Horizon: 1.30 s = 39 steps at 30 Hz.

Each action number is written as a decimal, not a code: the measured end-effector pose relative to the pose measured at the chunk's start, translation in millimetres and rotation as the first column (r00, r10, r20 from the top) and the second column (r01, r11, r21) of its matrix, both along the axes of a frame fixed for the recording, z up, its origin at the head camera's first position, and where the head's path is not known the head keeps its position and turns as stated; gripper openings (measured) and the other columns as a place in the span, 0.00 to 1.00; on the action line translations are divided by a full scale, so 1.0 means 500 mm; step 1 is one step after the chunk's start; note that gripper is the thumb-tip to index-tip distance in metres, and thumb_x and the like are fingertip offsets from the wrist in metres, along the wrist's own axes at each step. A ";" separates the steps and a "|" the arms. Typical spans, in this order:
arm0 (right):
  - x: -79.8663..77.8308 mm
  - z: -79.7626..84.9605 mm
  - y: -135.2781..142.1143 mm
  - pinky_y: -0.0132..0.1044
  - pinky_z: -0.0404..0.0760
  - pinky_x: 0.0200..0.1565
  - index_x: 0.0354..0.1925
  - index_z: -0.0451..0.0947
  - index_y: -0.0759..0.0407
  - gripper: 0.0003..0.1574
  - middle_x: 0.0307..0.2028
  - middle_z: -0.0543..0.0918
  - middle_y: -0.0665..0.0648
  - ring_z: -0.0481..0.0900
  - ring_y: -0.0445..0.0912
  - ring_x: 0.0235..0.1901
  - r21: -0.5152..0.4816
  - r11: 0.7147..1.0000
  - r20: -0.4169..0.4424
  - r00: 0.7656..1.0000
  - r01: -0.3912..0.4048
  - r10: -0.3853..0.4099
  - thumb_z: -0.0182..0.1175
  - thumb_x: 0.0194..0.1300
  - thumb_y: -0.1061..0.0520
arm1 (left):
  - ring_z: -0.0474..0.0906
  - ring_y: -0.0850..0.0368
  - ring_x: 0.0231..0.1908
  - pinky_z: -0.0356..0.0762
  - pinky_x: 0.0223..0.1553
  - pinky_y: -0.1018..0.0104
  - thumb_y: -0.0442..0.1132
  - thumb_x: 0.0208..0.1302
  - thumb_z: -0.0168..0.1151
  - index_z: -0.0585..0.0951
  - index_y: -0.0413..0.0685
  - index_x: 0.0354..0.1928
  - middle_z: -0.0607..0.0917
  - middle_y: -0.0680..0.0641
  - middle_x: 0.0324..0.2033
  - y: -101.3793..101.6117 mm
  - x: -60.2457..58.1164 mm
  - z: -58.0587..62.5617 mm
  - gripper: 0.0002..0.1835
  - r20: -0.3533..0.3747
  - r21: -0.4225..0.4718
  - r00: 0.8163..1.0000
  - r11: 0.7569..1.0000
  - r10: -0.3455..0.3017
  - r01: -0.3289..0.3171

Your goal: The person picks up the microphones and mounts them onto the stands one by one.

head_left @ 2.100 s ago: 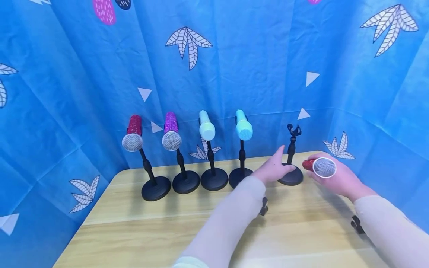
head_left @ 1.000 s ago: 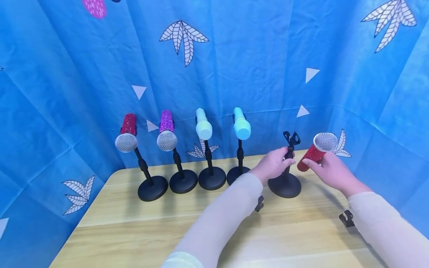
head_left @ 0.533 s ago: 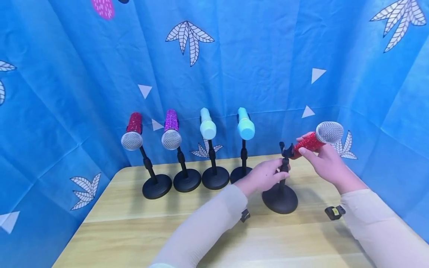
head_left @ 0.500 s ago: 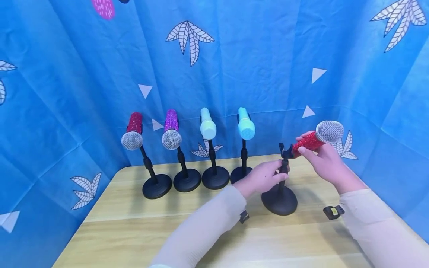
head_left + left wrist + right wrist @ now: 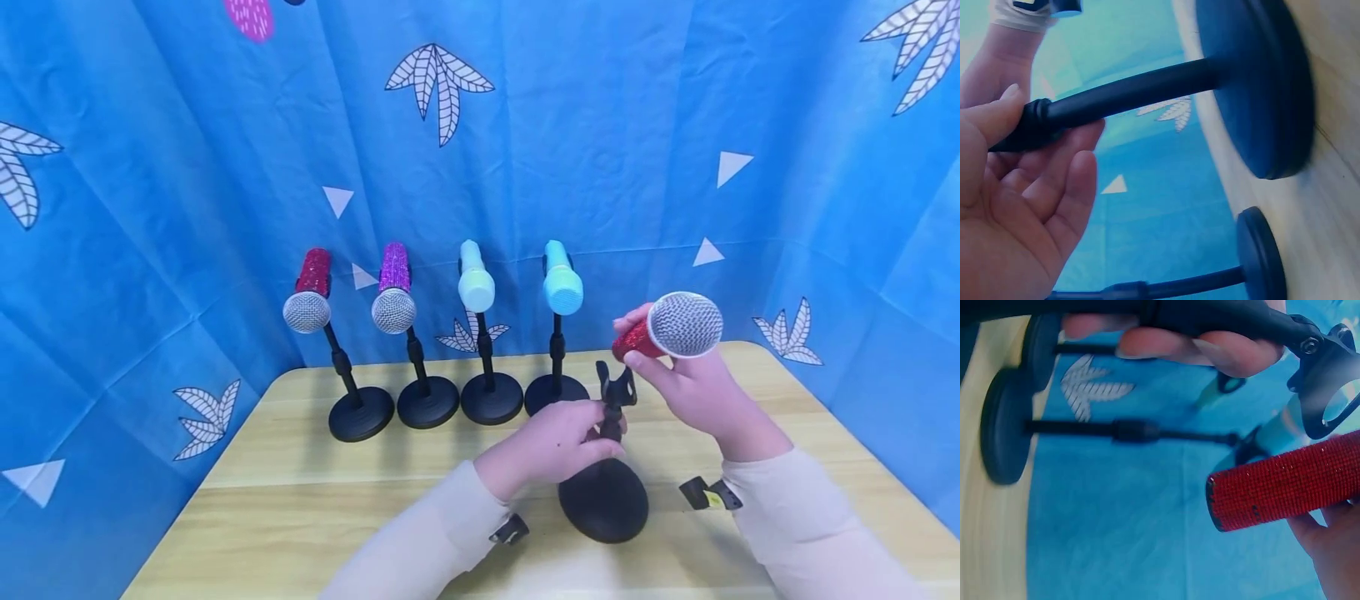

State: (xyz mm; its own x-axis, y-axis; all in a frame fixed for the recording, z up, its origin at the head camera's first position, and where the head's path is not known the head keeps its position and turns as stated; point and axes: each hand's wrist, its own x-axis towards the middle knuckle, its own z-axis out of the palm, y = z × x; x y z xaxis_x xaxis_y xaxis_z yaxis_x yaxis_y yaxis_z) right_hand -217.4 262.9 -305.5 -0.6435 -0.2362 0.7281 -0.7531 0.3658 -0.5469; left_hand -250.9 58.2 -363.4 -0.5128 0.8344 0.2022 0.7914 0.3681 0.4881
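Observation:
In the head view my left hand (image 5: pixel 551 442) grips the pole of a black microphone stand (image 5: pixel 604 502), thumb and fingers around it below its two-pronged clip (image 5: pixel 617 390). The stand's round base looks tilted; whether it touches the table I cannot tell. My right hand (image 5: pixel 701 396) holds a red sparkly microphone (image 5: pixel 684 325) by its handle, silver mesh head towards me. In the right wrist view the handle's end (image 5: pixel 1285 484) is beside the clip (image 5: pixel 1325 381) and apart from it. The left wrist view shows the pole (image 5: pixel 1129 90) between thumb and fingers.
Along the back of the wooden table (image 5: pixel 300 517) several stands bear microphones: dark red (image 5: pixel 307 310), purple (image 5: pixel 393 308), pale mint (image 5: pixel 477 287) and turquoise (image 5: pixel 562 287). A blue patterned curtain (image 5: pixel 585 150) closes off the back and sides.
My left hand has taken hold of the stand's pole and brought the stand towards me and slightly left. My right hand has brought the red microphone left, its mesh head turning more towards me.

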 end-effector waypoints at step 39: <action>-0.002 -0.036 -0.067 0.41 0.74 0.58 0.60 0.69 0.54 0.47 0.54 0.76 0.50 0.77 0.46 0.51 0.251 0.963 0.153 0.987 -0.094 0.056 0.82 0.45 0.60 | 0.77 0.76 0.35 0.74 0.40 0.80 0.51 0.68 0.67 0.84 0.56 0.48 0.83 0.65 0.35 -0.041 0.018 0.027 0.12 0.036 -0.124 0.999 0.992 -0.020 0.025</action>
State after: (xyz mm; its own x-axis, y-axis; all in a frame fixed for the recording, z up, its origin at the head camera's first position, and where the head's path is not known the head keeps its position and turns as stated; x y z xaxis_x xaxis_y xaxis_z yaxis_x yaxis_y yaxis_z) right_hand -218.2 229.3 -323.3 -0.7099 -0.4548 0.5377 -0.7043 0.4536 -0.5461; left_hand -241.9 37.7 -350.1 -0.4986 0.8633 0.0781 0.7833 0.4102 0.4671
